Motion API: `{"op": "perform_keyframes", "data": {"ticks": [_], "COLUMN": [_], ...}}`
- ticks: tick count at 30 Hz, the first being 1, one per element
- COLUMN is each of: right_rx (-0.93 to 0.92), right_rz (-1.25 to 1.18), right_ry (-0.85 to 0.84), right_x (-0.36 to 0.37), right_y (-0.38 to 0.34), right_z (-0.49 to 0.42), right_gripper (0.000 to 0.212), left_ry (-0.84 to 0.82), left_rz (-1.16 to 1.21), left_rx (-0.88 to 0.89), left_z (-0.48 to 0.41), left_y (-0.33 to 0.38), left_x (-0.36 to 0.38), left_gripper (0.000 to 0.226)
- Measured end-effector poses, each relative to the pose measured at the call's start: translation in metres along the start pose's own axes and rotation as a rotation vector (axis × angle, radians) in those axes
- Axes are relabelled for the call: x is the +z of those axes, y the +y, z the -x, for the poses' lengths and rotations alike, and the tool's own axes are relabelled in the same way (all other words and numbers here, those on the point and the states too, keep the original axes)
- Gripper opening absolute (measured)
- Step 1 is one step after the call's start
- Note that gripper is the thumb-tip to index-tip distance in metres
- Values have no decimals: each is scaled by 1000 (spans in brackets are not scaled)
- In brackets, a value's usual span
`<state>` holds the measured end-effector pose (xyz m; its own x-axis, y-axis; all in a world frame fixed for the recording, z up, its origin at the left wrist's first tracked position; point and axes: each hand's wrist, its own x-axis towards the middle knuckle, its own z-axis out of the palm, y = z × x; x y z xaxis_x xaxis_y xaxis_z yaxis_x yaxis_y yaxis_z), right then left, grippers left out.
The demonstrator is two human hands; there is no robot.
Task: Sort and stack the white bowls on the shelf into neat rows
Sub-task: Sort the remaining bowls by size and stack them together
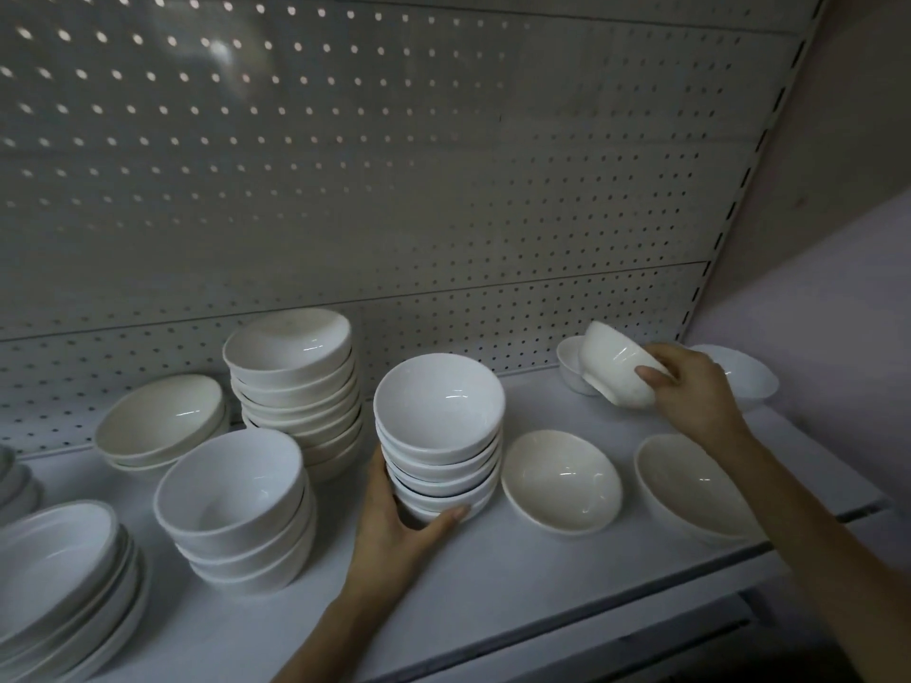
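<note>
Tilted bowl (616,368) in right grip (690,386); left grip (394,517) seemingly cups stack (438,426).

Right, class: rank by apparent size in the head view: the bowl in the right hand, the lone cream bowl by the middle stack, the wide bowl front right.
1. wide bowl, partly behind the arm
2. lone cream bowl
3. held bowl, farther back, so true size unsure

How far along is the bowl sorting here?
Partway. Done: a tall back stack and a three-bowl stack stand stacked. In hand: the left hand grips the middle stack while the right hand holds a small bowl, tilted. Left: on the right, a cream bowl and a wide front bowl lie loose.
</note>
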<state>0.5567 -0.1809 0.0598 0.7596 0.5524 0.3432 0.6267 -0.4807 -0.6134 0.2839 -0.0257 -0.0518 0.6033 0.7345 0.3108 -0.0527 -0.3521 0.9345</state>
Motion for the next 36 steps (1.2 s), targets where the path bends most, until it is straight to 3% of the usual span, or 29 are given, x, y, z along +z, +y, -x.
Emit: {"op": "perform_keyframes", "data": {"ticks": [9,20,24,30,36], "right_rx": [-264,-506,-594,-956,-1002], "right_rz": [-393,-466,-373,-47,70], "right_ry": [-20,-187,-209,-142,-145], "right_x": [-5,38,74,125,145], "right_y": [-107,-208,-240,-250,-243], "right_z": [-2,-12,-9,4,6], "right_gripper": [23,22,21,9,15], "left_ry": [19,28,31,4,5], "left_rz": [-55,-87,-86,-95,-108], "left_rx": [2,-19,-21,-21,-52], "left_z": [1,-1,-1,0,0], "left_y": [0,-4,-3,0,-2], "left_x": [-1,-1,-1,-3,-3], "left_gripper": [95,103,103,106,107]}}
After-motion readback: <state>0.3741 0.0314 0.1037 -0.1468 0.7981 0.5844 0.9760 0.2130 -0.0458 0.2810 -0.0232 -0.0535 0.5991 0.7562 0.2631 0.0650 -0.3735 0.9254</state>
